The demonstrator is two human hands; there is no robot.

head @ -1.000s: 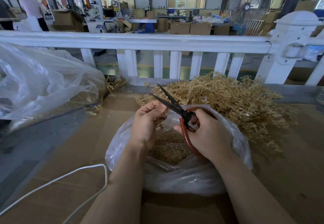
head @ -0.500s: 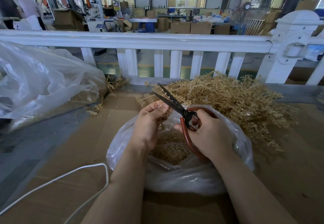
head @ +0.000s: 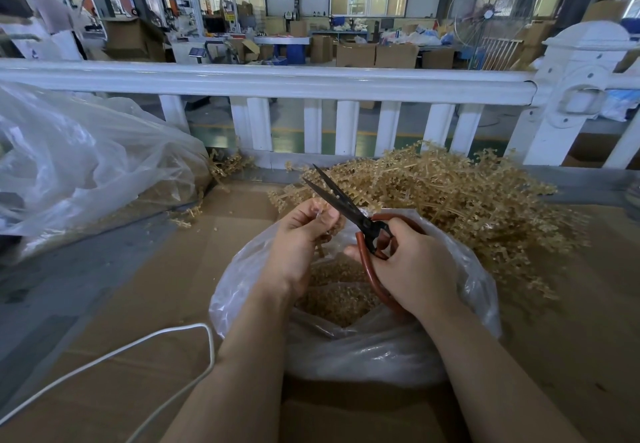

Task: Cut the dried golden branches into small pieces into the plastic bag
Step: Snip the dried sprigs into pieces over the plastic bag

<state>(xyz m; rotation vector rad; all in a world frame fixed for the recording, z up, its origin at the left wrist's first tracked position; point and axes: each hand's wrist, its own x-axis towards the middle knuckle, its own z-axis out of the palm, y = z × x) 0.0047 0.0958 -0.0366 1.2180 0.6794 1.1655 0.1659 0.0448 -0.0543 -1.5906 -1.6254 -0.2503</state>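
A clear plastic bag [head: 374, 349] sits open on the cardboard in front of me, with small golden cut pieces [head: 341, 299] inside. Over its mouth, my left hand [head: 299, 245] pinches a short golden branch piece [head: 322, 234] between its fingertips. My right hand [head: 412, 266] grips the red handles of black-bladed scissors [head: 341, 202]; the blades are apart and point up and to the left, just right of the held piece. A big heap of golden branches [head: 460, 203] lies behind the bag, to the right.
A white railing [head: 270, 84] runs across behind the work surface. A large clear plastic bag [head: 79, 165] holding more branches lies at the left. A white cable [head: 138, 349] loops over the cardboard [head: 145, 290] at lower left. A person [head: 52, 13] stands far back left.
My left hand has shifted slightly up toward the blades with the piece. The scissors stay apart in nearly the same place. The heap and bag have not moved.
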